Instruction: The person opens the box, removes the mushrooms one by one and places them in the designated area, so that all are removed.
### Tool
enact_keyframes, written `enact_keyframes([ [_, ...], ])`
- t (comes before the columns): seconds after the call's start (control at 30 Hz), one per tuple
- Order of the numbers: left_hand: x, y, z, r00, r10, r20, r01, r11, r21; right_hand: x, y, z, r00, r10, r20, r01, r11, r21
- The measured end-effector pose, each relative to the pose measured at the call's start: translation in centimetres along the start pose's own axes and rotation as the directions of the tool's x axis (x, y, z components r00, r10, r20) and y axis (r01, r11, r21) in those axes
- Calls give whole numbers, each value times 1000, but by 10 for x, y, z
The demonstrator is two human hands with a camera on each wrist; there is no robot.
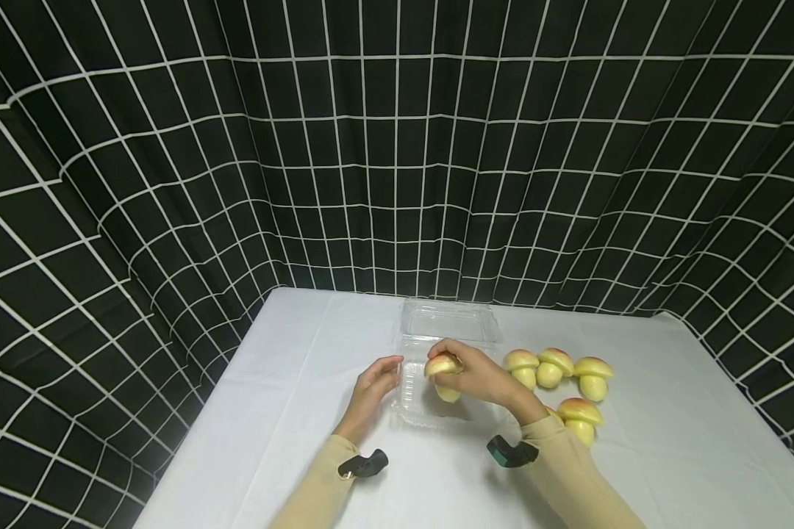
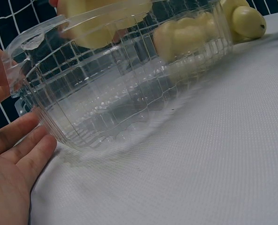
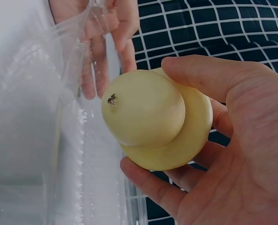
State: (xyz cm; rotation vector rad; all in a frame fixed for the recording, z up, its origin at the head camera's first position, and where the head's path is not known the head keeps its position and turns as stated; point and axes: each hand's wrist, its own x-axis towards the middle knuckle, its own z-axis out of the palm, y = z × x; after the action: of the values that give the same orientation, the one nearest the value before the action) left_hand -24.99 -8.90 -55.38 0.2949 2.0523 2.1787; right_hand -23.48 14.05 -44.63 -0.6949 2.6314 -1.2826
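Note:
My right hand (image 1: 473, 375) holds a toy mushroom (image 1: 445, 365) by its cap, over a clear plastic box (image 1: 410, 400). The cap is yellow with a reddish top. The right wrist view shows the pale stem (image 3: 143, 108) with a dark mark at its end, thumb and fingers around the cap. My left hand (image 1: 370, 389) is at the left wall of the box. In the left wrist view its fingers (image 2: 35, 150) extend toward the clear wall (image 2: 78, 117), with fingertips right at it. The lid (image 1: 446, 321) lies folded back behind the box.
Right of the box on the white-covered table (image 1: 291, 345) are several more toy mushrooms (image 1: 593, 378), one partly hidden by my right forearm. Black cloth with a white grid (image 1: 370, 184) hangs behind and at both sides. Each wrist wears a dark band (image 1: 364, 464).

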Motion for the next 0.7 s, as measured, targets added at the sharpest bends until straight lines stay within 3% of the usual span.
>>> enact_keyframes([
  [0.27,-2,1,0,1000,8,7,-9,999,33,-3,-2,-5,1000,-10,-7,10,1000,5],
  [0.7,-1,1,1,1000,-2,2,2,1000,14,-12,-5,-10,1000,3,-22,-3,1000,10],
])
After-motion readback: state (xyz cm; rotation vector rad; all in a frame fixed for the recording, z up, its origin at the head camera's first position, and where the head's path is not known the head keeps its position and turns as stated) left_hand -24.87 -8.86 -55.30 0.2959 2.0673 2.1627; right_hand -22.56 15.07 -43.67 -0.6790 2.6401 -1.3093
